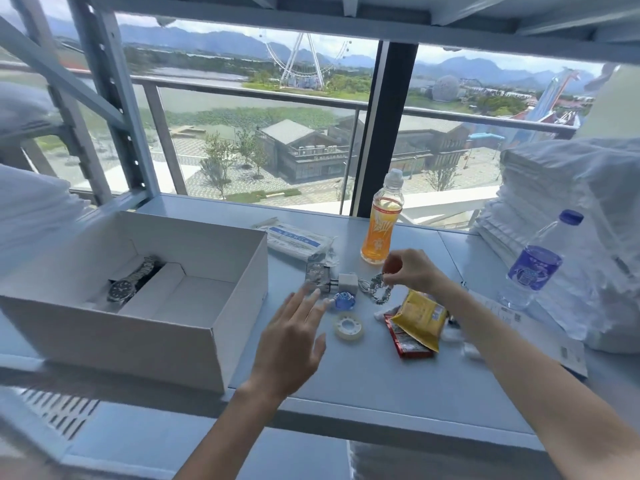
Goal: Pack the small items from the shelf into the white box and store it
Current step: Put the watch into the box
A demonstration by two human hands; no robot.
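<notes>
Grey metal shelf (363,393) by a window: the right hand's grip is taking up a beaded chain.

The right hand (414,271) pinches the greenish beaded chain (379,289) between thumb and fingertips, most of its limp, knobbly length lying on the shelf with its metal ring just beside the white charger plug (347,283). The left hand (294,337) hovers open, fingers straight, near a silver foil sachet (317,275). I would lift straight up until the loose end hangs clear of the plug, then lower it in without dragging. The white box (121,341), stiff matte card and open-topped, sits at the left and holds a steel-banded wristwatch (130,284). A glossy clear tape roll (348,326) and a crinkly yellow snack packet (420,318) lie nearer the shelf's front edge.
</notes>
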